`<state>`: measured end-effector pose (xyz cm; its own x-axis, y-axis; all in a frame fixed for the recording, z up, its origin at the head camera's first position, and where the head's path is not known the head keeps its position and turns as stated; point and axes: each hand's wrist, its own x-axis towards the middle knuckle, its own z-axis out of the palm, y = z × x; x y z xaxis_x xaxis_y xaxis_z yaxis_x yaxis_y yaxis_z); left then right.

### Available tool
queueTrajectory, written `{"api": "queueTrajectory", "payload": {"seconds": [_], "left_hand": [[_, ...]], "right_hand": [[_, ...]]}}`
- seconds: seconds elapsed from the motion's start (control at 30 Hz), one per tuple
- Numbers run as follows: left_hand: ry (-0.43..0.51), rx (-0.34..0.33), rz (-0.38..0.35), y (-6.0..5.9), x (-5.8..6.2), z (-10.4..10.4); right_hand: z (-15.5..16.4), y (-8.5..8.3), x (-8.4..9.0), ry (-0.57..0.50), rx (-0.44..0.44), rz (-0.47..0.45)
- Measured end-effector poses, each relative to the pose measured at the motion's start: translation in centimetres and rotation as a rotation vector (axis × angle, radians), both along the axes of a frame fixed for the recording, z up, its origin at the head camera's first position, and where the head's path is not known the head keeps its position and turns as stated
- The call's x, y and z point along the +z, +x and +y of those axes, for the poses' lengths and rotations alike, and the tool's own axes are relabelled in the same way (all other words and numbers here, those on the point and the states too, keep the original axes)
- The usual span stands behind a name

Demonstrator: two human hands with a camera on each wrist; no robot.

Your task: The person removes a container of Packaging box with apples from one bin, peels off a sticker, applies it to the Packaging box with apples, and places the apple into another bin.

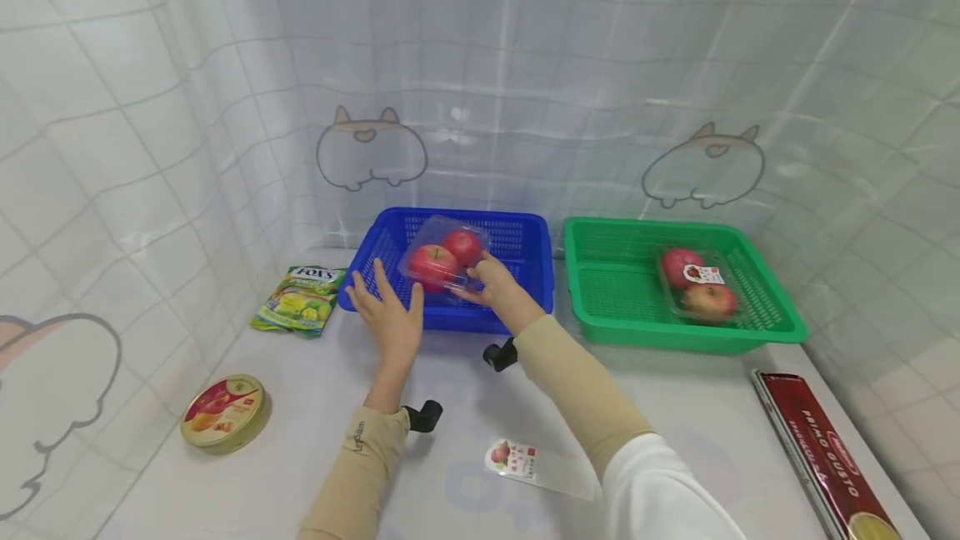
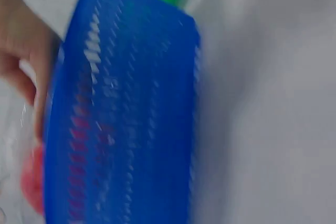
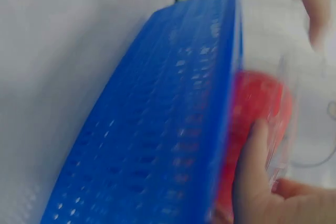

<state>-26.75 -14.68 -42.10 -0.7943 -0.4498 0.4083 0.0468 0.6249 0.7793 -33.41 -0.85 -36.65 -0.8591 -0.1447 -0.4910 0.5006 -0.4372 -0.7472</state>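
The clear apple pack point(image 1: 444, 259) with two red apples hangs tilted over the blue basket point(image 1: 525, 232), above its front half. The right hand point(image 1: 491, 282) grasps the pack's near right corner, at about four o'clock of it, thumb pressed on the plastic point(image 3: 257, 145) in the right wrist view. The left hand point(image 1: 390, 319) lies released, fingers straight and spread, at about seven o'clock of the pack, over the basket's front left rim; whether it touches the rim cannot be told. The basket's far half lies free behind the pack. At three o'clock stands the green basket point(image 1: 600, 273), just beside the blue one, with a second apple pack point(image 1: 701, 282). The bench point(image 1: 675, 407) in front lies open between the arms.
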Motion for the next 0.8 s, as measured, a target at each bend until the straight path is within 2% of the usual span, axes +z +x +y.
{"api": "queueTrajectory", "payload": {"seconds": [0.13,0.23,0.4,0.6,0.7,0.8], "left_hand": [[0.245,-0.214,0.030,-0.3,1.1,1.4],[0.369,-0.274,0.003,-0.8,1.6,2.0],[0.450,-0.280,-0.027,-1.3,2.2,2.1],[0.555,-0.266,-0.021,-1.2,2.7,2.3],[0.606,-0.234,0.005,-1.2,2.8,2.4],[0.622,-0.170,0.050,-1.1,2.8,2.6]], "right_hand": [[-0.6,0.3,0.1,-0.008,-0.051,0.025],[-0.9,0.8,0.5,-0.002,-0.068,0.045],[-1.2,1.7,1.3,-0.001,-0.073,0.073],[-1.7,2.8,1.9,0.013,-0.049,0.140],[-1.8,3.3,2.0,0.042,-0.034,0.167],[-1.9,3.5,2.0,0.071,-0.005,0.182]]}}
